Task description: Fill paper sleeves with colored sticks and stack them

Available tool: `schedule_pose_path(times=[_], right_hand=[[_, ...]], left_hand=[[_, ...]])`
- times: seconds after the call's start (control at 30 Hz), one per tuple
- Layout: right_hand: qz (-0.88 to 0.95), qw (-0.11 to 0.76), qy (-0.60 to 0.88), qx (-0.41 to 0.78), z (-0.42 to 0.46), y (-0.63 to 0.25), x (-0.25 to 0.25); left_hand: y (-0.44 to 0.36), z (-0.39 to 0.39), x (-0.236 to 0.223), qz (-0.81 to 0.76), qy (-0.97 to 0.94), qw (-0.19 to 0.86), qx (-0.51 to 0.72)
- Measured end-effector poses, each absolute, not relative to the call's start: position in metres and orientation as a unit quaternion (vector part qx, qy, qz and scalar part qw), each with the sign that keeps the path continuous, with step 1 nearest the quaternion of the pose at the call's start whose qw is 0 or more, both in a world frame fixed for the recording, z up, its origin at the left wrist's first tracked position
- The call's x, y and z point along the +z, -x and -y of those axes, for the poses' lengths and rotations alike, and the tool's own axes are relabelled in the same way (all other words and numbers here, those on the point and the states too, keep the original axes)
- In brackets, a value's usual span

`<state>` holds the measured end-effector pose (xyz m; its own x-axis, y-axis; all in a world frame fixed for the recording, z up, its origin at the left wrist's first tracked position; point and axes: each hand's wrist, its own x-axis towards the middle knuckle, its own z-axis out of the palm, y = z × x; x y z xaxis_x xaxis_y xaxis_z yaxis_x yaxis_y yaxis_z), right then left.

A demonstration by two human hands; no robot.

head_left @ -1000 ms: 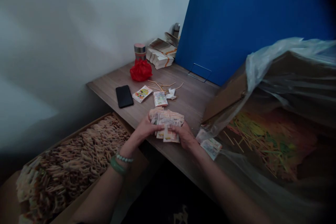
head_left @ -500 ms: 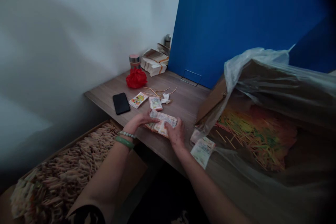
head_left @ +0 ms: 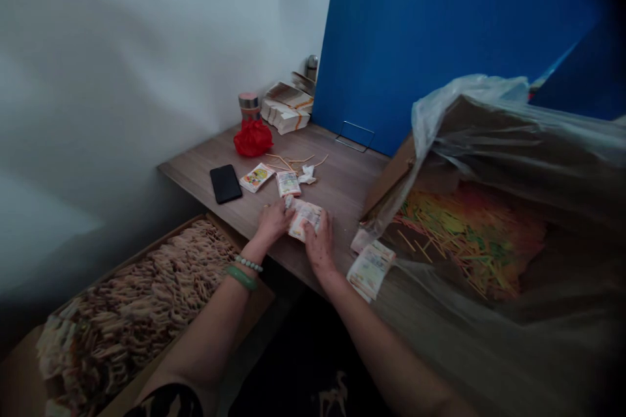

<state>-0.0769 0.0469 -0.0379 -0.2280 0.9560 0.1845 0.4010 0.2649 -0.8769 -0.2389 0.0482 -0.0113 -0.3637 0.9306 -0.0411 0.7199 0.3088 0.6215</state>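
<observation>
Near the table's front edge lies a small stack of printed paper packets (head_left: 304, 216), pale with orange and grey print. My right hand (head_left: 320, 246) grips its right end, the thumb on top and the fingers along the far side. At the left end, my left hand (head_left: 272, 220) is closed around the edge, its fingertips partly hidden. Just beyond sits another packet stack (head_left: 288, 184), beside a colourful printed card pack (head_left: 257, 177). More packets (head_left: 372, 270) lie to the right of my right forearm.
A black phone (head_left: 225, 184), red plastic bag (head_left: 253, 138), crumpled tissue (head_left: 307, 174) and loose sticks lie on the table (head_left: 195, 150). Paper bundles (head_left: 283, 116) stand behind. A plastic-lined carton (head_left: 386, 192) holds coloured sticks at right. Another carton (head_left: 264, 296), lower left, holds many packets.
My left hand has drawn in towards my right, and the stack between them looks shorter and more compact. The view has shifted slightly.
</observation>
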Motion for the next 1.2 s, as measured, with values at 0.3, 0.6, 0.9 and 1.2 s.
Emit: schedule_pose_path(times=[0.3,0.6,0.9,1.2], right_hand=[[0.619,0.406,0.532,0.409,-0.034,0.027,-0.033],[0.744,0.387,0.399,0.370,0.006,0.000,-0.045],[0.778,0.397,0.338,0.352,0.003,-0.002,-0.053],[0.863,0.367,0.260,0.229,0.006,0.001,-0.071]], left_hand=[[0.250,-0.017,-0.005,-0.781,-0.427,0.178,0.418],[0.169,0.029,-0.005,-0.718,-0.654,-0.020,0.236],[0.167,0.015,0.002,-0.711,-0.688,-0.041,0.137],[0.142,0.134,-0.031,-0.725,-0.672,-0.128,0.081]])
